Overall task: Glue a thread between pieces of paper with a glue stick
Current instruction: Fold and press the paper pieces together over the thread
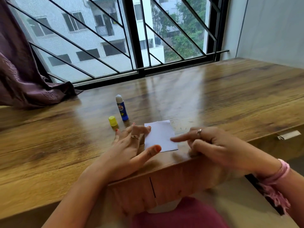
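Pressing the paper point(160, 134) flat with spread left hand point(130, 145), my right hand point(212, 145), forefinger extended and other fingers loosely curled, seemingly empty, should smooth the seam next.

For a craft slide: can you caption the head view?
Left hand and right hand press white paper on a wooden table, uncapped glue stick and yellow cap nearby.

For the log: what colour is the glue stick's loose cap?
Yellow cap, seen in the head view.
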`<state>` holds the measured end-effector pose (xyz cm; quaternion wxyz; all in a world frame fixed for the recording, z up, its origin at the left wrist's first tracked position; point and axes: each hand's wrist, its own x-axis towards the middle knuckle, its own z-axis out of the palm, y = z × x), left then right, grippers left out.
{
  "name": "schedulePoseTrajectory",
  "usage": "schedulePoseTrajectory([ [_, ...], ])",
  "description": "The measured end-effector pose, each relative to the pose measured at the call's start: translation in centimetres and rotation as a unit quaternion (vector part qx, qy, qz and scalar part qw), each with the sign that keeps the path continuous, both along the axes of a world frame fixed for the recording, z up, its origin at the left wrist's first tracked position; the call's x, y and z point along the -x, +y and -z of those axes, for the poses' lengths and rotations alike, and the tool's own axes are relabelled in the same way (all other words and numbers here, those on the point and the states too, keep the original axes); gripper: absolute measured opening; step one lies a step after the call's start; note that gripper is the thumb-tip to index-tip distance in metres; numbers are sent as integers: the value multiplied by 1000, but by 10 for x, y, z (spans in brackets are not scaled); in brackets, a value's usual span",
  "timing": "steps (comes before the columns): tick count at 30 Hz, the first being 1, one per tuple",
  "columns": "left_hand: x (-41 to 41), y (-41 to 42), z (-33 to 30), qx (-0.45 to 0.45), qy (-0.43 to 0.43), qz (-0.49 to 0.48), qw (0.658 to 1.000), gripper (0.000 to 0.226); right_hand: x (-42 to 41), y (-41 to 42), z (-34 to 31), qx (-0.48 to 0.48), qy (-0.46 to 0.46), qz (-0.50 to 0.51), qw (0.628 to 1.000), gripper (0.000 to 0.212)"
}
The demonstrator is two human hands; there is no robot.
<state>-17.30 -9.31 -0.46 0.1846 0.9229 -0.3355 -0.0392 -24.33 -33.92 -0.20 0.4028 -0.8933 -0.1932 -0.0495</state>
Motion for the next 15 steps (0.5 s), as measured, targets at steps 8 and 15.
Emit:
schedulePoseTrajectory([
  [8,-12,-16,-6,32,5,-29,999,35,-22,-20,-5,74,-39,8,996,34],
  [15,-20,-18,-11,47,51,25,997,35,-17,-6,-4,141,-66,-40,987,34],
])
